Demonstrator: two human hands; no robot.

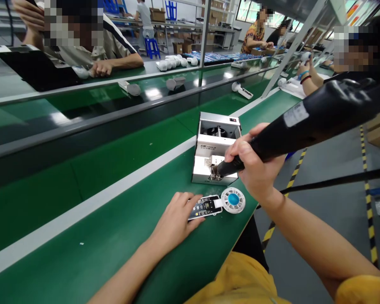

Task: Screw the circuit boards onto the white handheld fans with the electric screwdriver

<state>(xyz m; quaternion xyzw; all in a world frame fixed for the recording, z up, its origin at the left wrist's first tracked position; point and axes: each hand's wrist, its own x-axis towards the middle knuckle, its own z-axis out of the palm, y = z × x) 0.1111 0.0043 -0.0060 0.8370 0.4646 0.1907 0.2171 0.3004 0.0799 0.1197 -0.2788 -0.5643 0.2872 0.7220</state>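
Note:
My right hand (pixel 256 169) is wrapped around a black electric screwdriver (pixel 291 126), which slants down to the left. The screwdriver's tip meets the front of a silver screw feeder (pixel 205 147) on the green bench; the exact contact is hard to make out. On the bench in front of the feeder lies a white device with an exposed circuit board (pixel 209 205) and a round slotted head (pixel 233 200) with a blue centre. Fingers and thumb of my left hand (pixel 179 213) grip the board end of this device along its two sides, covering that end.
Beyond the bench (pixel 120 253) runs a green conveyor (pixel 139 147) carrying several white devices (pixel 242 90). A metal post (pixel 205 33) rises past it. Co-workers sit across the line and at the right. A black cable (pixel 335 181) crosses at the right.

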